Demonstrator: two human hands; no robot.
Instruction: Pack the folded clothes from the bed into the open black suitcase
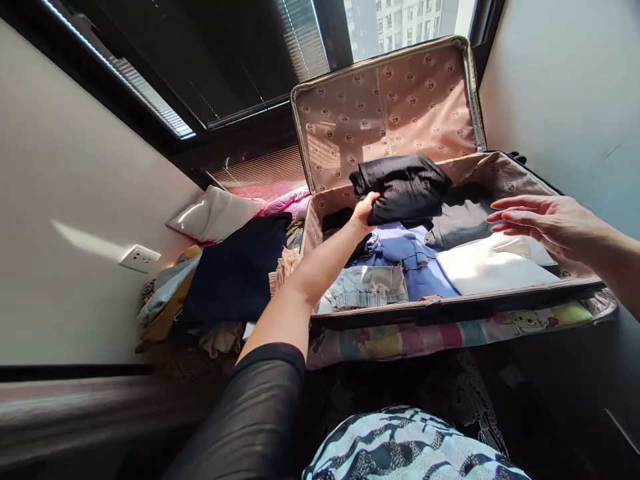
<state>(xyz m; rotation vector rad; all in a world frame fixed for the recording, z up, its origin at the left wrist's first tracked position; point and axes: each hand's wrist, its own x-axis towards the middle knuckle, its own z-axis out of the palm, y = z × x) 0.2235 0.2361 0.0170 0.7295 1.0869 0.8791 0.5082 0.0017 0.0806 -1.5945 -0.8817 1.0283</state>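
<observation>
A folded black garment (pixel 407 190) is in the grip of my left hand (pixel 367 209), held over the open suitcase (pixel 505 175). Its exact kind does not show. My right hand (pixel 555 223) is raised above the suitcase's right side, fingers stretched out and nothing in them. Under it lie a white folded garment (pixel 500 267) and a grey one (pixel 460 223). Blue clothing (pixel 415 263) fills the middle of the case, with a light grey denim piece (pixel 367 287) at the front left. The black garment hides part of the case's back.
The suitcase lid (pixel 385 120) stands upright against the window. Left of the case are a dark navy cloth (pixel 240 273), a white pillow (pixel 215 213) and a heap of clothes (pixel 170 300). A colourful patterned mat (pixel 400 340) lies beneath the case. Walls close in on both sides.
</observation>
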